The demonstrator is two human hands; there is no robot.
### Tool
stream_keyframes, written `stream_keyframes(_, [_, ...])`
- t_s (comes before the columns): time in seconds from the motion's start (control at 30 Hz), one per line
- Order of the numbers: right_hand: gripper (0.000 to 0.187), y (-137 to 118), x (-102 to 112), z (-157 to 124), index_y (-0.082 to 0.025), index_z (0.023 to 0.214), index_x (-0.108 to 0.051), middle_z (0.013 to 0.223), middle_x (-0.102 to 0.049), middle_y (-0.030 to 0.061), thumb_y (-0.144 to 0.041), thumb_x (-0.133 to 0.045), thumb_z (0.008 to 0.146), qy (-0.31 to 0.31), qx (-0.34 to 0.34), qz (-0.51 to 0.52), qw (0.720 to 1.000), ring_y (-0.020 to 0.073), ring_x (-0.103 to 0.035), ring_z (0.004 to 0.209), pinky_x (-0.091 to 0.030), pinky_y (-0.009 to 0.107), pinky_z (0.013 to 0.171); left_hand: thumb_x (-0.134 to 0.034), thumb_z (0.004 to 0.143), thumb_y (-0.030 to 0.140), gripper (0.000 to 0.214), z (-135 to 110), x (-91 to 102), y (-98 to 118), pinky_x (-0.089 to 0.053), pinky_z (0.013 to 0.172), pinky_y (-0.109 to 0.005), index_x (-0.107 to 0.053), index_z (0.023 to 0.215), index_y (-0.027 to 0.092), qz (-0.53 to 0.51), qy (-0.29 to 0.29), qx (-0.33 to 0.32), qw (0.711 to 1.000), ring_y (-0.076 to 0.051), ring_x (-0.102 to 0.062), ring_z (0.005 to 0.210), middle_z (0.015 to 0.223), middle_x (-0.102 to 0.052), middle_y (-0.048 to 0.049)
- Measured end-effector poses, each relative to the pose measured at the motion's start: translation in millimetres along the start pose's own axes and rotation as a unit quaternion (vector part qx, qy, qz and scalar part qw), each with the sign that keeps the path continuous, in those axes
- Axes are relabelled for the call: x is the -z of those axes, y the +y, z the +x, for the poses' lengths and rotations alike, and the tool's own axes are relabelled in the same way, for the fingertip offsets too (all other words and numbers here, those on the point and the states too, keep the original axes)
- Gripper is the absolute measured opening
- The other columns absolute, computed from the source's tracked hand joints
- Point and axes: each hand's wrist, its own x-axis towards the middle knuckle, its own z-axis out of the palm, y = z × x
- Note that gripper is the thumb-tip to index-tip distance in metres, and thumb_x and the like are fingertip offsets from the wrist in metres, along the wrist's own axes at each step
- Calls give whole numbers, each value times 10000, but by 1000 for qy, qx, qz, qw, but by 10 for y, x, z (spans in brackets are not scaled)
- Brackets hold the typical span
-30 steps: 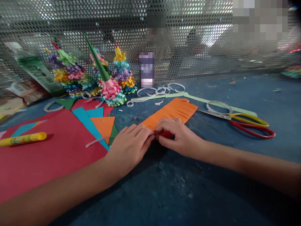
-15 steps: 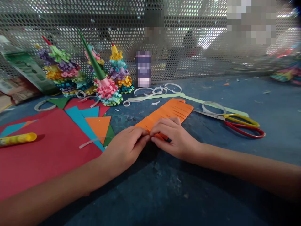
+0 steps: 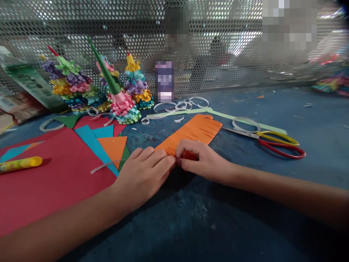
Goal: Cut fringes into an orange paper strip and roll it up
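An orange paper strip (image 3: 188, 131) with slits cut along one side lies slantwise on the dark blue table. At its near end, my left hand (image 3: 148, 169) is closed with thumb and forefinger pinching the paper's edge. My right hand (image 3: 200, 158) pinches the fringe beside it, its fingertips almost touching the left ones. Part of the near end is hidden under the fingers. To the right of the strip rest scissors (image 3: 264, 140) with one yellow and one red handle, their tips close to the paper.
Red paper (image 3: 62, 174), blue and orange scraps, and a yellow glue stick (image 3: 21, 164) lie to the left. Behind stand several fringed paper cones (image 3: 124, 105) and a phone (image 3: 164, 82) against a perforated metal screen. White curled strips (image 3: 180, 106) and a pale green strip (image 3: 220, 116) lie further back.
My left hand has rolled over so its back faces up more, still pinching the orange paper. My right fingers have curled in more tightly at the fringe.
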Motion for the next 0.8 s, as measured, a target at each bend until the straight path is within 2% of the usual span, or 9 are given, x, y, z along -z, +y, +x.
stream_keyframes(0.07, [72,6,3,3,-189,716,-501,672,-507,-38,-141,-527,764,-29,-35,58,997,106,-480,590,-377,238,540,-408,952,203,153,1,2,-2,-306,647,-334,-554,997,188,5,7,-8,1000,-196,-493,746,891,-632,-28])
stream_keyframes(0.13, [52,13,-1,-1,-188,741,-509,693,-525,-30,-156,-524,780,-35,-24,48,998,110,-497,602,-384,247,562,-402,957,223,158,16,-3,-14,-307,650,-334,-554,984,191,-28,-5,9,1000,-190,-496,743,885,-624,-25])
stream_keyframes(0.2, [37,19,-13,-17,-187,775,-529,754,-559,-15,-160,-532,799,4,37,-57,998,124,-524,677,-382,289,670,-405,961,254,158,39,-11,-39,-325,668,-328,-554,969,203,-101,-32,45,993,-184,-511,769,880,-611,-15])
stream_keyframes(0.3, [39,23,-33,-54,-189,836,-556,859,-615,5,-165,-526,848,54,133,-229,963,154,-544,825,-286,356,811,-428,950,251,132,78,-16,-84,-364,688,-298,-554,938,217,-225,-63,108,966,-163,-531,807,856,-591,9])
stream_keyframes(0.4, [70,22,-41,-76,-191,866,-568,911,-636,12,-168,-503,876,51,166,-290,941,157,-544,844,-245,359,811,-439,936,236,119,97,-10,-99,-379,666,-277,-550,899,215,-274,-75,140,949,-153,-525,775,808,-564,18])
stream_keyframes(0.5, [63,22,-29,-61,-182,813,-558,849,-628,-7,-137,-524,840,45,159,-272,948,145,-545,820,-248,336,787,-451,928,246,100,86,-5,-77,-372,682,-296,-536,897,204,-249,-73,113,959,-168,-507,774,816,-558,6])
stream_keyframes(0.63, [101,35,-4,-14,-174,771,-553,788,-606,-34,-74,-542,763,29,136,-219,966,126,-548,797,-258,310,758,-441,938,257,102,42,-16,-44,-356,720,-332,-521,948,195,-167,-69,71,981,-197,-488,824,908,-576,-21])
stream_keyframes(0.8, [104,56,-10,-16,-178,775,-543,773,-590,-47,-76,-552,753,23,131,-205,970,115,-542,777,-268,304,767,-397,959,262,148,38,-29,-55,-341,698,-334,-534,959,207,-137,-68,54,987,-195,-464,792,880,-571,-18])
